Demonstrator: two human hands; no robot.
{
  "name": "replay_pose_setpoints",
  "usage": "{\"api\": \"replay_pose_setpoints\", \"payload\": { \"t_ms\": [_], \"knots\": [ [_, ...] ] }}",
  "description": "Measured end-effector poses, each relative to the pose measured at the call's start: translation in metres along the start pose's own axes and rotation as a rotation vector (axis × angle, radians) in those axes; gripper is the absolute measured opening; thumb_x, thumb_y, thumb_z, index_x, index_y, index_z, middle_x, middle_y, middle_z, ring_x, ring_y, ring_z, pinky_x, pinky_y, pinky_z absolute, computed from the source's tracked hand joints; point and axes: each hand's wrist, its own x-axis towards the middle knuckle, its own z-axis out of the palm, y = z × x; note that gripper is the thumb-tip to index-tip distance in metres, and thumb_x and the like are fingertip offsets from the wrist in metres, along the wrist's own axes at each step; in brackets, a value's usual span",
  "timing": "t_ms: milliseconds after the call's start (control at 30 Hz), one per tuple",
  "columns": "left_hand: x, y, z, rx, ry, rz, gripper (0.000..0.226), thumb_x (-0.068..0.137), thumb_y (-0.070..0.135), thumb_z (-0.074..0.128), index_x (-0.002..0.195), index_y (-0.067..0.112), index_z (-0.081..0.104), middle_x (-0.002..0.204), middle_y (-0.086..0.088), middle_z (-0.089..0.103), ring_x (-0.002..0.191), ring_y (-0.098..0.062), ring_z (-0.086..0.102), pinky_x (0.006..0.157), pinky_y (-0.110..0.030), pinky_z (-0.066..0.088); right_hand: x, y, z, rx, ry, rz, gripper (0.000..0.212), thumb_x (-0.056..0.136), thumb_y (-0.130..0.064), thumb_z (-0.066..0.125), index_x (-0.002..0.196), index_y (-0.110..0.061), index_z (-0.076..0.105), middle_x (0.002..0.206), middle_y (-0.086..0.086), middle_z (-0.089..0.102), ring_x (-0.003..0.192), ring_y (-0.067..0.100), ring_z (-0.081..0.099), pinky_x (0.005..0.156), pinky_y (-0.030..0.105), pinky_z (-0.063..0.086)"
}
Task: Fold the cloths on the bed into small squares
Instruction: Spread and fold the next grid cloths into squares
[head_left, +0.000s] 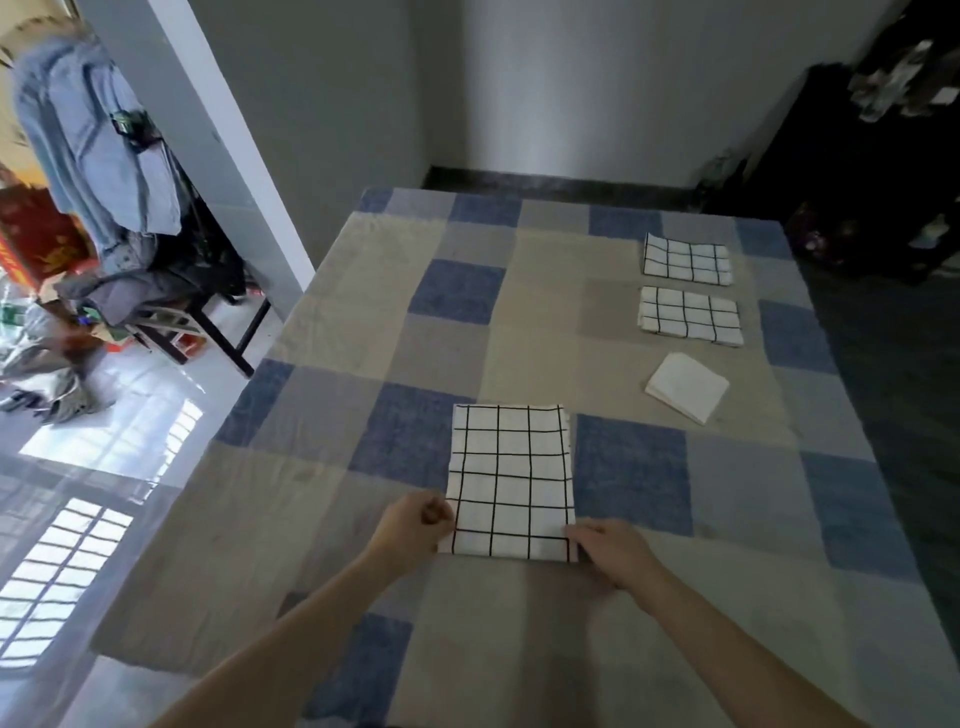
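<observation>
A white cloth with a black grid (511, 480) lies flat near the middle of the bed (322, 415), folded to a rectangle. The left hand (415, 530) pinches its near left corner at 7 o'clock; the right hand (610, 556) grasps the near right corner at 5 o'clock. Out at 1 o'clock lie a folded plain white cloth (687, 386) and, beyond it, two folded grid cloths (690, 315), apart from each other.
</observation>
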Motion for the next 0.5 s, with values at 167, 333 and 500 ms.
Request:
{"api": "replay_pose_setpoints", "payload": {
  "t_ms": [167, 333, 500],
  "knots": [
    [0.015, 0.007, -0.004, -0.032, 0.096, 0.018, 0.007, 0.085, 0.016, 0.069, 0.083, 0.021, 0.064, 0.079, -0.003, 0.069, 0.076, -0.014, 0.064, 0.065, -0.019, 0.047, 0.018, -0.01, 0.0, -0.076, 0.092, -0.07, 0.053, 0.09, -0.041, 0.061, 0.049, -0.019, 0.034, 0.047, -0.004, 0.035, 0.048, 0.013, 0.037, 0.054, 0.027, 0.026],
    [0.025, 0.011, -0.002, -0.056, 0.066, 0.038, 0.012, 0.086, 0.012, 0.067, 0.083, 0.023, 0.062, 0.079, -0.004, 0.068, 0.074, -0.012, 0.061, 0.068, -0.022, 0.047, 0.03, -0.007, 0.005, -0.174, 0.128, -0.072, 0.045, 0.091, -0.026, 0.062, 0.051, -0.019, 0.042, 0.048, -0.007, 0.043, 0.046, 0.007, 0.041, 0.049, 0.021, 0.031],
    [0.023, 0.007, 0.004, 0.04, 0.025, 0.041, 0.015, 0.088, 0.016, 0.064, 0.092, 0.029, 0.059, 0.075, 0.006, 0.063, 0.072, -0.01, 0.06, 0.07, -0.029, 0.052, 0.028, 0.005, 0.01, -0.204, 0.165, -0.059, 0.042, 0.09, -0.026, 0.062, 0.055, -0.019, 0.041, 0.049, -0.007, 0.043, 0.046, 0.007, 0.041, 0.05, 0.024, 0.033]
  ]
}}
